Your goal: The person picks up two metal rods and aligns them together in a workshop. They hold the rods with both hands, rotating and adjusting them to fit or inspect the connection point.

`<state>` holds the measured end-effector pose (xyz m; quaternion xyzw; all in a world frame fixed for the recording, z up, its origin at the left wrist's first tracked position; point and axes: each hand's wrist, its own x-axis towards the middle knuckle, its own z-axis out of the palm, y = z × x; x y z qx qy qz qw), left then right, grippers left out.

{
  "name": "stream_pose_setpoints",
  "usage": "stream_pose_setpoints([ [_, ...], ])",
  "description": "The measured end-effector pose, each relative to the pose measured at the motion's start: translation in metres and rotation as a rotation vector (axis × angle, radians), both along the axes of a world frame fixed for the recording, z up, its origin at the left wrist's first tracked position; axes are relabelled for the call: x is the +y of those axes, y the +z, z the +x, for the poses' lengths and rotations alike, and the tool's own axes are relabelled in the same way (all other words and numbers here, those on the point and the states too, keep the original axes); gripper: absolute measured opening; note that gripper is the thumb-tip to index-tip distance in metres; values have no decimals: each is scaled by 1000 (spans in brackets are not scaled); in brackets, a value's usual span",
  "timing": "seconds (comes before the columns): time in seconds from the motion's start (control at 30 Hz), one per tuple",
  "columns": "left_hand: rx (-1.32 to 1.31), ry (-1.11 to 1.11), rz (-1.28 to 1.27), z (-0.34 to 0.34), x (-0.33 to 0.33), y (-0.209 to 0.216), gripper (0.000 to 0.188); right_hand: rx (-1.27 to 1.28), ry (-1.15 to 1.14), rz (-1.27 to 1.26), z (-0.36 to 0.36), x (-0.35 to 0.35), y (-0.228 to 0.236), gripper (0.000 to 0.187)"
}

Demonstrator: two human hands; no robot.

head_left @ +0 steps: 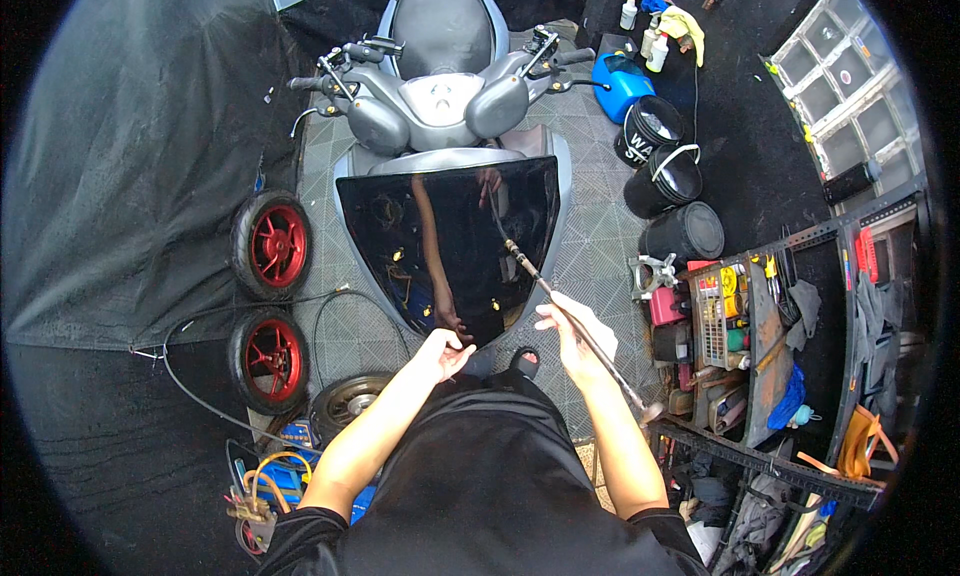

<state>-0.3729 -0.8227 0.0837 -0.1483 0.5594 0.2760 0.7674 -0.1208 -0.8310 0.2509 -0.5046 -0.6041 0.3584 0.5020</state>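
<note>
My left hand (pixel 445 355) is just before the lower edge of a glossy black front panel (pixel 430 246) on a grey scooter (pixel 440 101). Its fingers are loosely bent and apart, with nothing visible in them. In my right hand (pixel 580 338), lower right of the panel, a long thin dark rod (pixel 535 274) is held at a slant. One end of the rod has brass-coloured fittings and reaches over the panel; the other has a pale, brush-like tip beside my forearm. The panel mirrors my arm and the rod.
Two red-rimmed wheels (pixel 272 244) and a black hose (pixel 200 401) lie at left. Along the right are a blue jug (pixel 622 84), several black buckets (pixel 683 232) and a cluttered metal shelf (pixel 780 464). Black sheeting (pixel 150 176) hangs at left.
</note>
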Motion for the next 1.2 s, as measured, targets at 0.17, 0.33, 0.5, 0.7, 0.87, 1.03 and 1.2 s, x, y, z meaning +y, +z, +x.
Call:
stream_pose_setpoints([
  [0.17,12,17,-32,-1,-1,-7,21,-236,-65,26,-5,0,-5,21],
  [0.33,22,-10,-38,-2,-1,-8,19,-427,-129,178,-10,-1,8,26],
  [0.5,1,9,-38,-2,-1,-11,19,-276,-221,128,-7,-2,1,34],
  [0.7,-22,6,-34,-4,0,-11,18,-191,-53,-180,-1,3,19,35],
  [0.87,2,8,-18,0,0,-3,24,46,80,-135,3,-6,-2,28],
  [1.03,3,3,0,-1,1,-2,18,-210,-79,-62,-4,-5,8,27],
  [1.2,36,12,-48,1,3,5,14,-270,-224,-110,-5,4,14,27],
])
